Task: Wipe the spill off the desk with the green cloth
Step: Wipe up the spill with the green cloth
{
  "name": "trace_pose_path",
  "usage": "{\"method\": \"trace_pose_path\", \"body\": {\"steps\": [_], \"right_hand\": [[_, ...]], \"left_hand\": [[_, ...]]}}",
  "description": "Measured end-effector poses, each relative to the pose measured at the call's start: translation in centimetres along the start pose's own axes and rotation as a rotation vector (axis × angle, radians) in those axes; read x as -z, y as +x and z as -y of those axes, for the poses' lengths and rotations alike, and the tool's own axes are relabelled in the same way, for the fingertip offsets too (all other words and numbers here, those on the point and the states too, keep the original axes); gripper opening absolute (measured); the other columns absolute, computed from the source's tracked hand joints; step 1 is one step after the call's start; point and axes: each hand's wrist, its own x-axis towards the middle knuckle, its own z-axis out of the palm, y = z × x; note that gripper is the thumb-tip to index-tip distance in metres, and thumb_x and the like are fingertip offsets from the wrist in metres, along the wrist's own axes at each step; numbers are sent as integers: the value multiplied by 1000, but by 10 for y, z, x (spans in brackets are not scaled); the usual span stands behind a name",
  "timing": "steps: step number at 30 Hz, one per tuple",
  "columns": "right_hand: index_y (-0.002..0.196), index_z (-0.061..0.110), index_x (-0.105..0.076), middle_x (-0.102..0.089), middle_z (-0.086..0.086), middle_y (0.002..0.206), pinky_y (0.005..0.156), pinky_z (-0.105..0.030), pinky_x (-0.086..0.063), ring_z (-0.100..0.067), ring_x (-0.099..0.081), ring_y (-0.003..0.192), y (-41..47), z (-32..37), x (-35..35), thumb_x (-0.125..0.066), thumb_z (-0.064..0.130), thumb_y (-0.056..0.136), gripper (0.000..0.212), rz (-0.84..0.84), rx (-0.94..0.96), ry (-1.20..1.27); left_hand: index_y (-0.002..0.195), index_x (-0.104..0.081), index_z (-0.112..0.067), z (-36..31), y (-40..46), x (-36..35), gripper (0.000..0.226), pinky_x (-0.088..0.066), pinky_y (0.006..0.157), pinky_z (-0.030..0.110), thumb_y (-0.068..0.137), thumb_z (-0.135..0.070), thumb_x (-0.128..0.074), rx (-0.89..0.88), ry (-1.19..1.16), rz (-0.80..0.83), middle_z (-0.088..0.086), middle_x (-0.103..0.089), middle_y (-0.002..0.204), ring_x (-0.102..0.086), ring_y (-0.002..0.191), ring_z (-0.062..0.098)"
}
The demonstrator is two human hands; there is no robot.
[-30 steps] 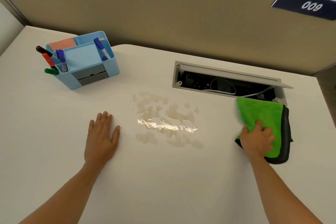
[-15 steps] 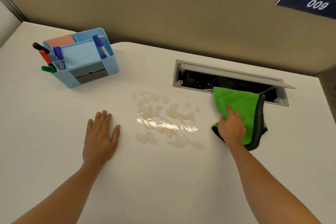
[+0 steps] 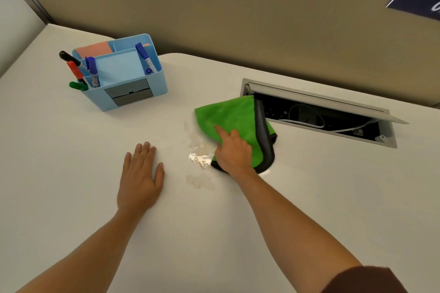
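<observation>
A green cloth (image 3: 228,116) with a dark grey edge lies on the white desk (image 3: 71,150), covering the right part of a pale, glossy spill (image 3: 198,158). My right hand (image 3: 234,153) presses down on the cloth's near side, index finger stretched forward, fingers gripping the fabric. The spill's left patches still show beside and below the cloth. My left hand (image 3: 140,177) lies flat on the desk to the left of the spill, fingers together, holding nothing.
A light blue desk organiser (image 3: 123,74) with several markers and sticky notes stands at the back left. An open cable hatch (image 3: 319,114) with white wires is sunk into the desk right behind the cloth. A beige partition wall (image 3: 238,7) closes the back.
My right hand has slid the cloth leftward from beside the hatch onto the spill, hiding its right half. The left hand has stayed flat in place.
</observation>
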Motion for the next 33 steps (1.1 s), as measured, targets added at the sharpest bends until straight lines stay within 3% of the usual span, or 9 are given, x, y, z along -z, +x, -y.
{"method": "trace_pose_path", "body": {"steps": [4,8,14,21,33], "right_hand": [[145,34,-38,-52,-13,105,65,-37,-40,-36,-60,85,2,21,-9,-47,16,89,60,49,153,-32],[146,36,-37,-54,-12,111,72,-40,-45,-35,-59,94,12,17,-7,-48,19,90,59,84,229,-55],[146,33,-38,-56,-15,114,78,-43,-45,-39,-57,100,62,17,9,-45,16,91,59,34,75,57],[145,34,-39,-54,-16,126,87,-44,-45,-38,-54,112,99,20,15,-45,20,95,53,42,30,74],[147,40,-33,-52,-11,114,79,-43,-46,-35,-57,99,-2,45,-14,-50,21,89,63,224,311,-29]], "left_hand": [[145,-36,-9,0,0,0,62,-6,121,38,94,-43,-27,-8,-8,-24,10,-32,155,-19,146,22],[146,-35,-10,1,0,0,62,-5,121,38,94,-44,-26,-2,-3,-17,8,-30,156,-17,147,20],[147,-32,-12,2,0,0,62,-2,121,36,95,-45,-25,-1,-16,-16,5,-27,157,-12,148,16],[147,-32,-12,2,1,-2,61,-2,121,35,96,-43,-26,-9,-20,-28,5,-27,157,-12,148,16],[145,-36,-11,4,1,-1,59,-6,121,39,95,-41,-30,-21,-26,-38,7,-32,155,-18,147,18]]}}
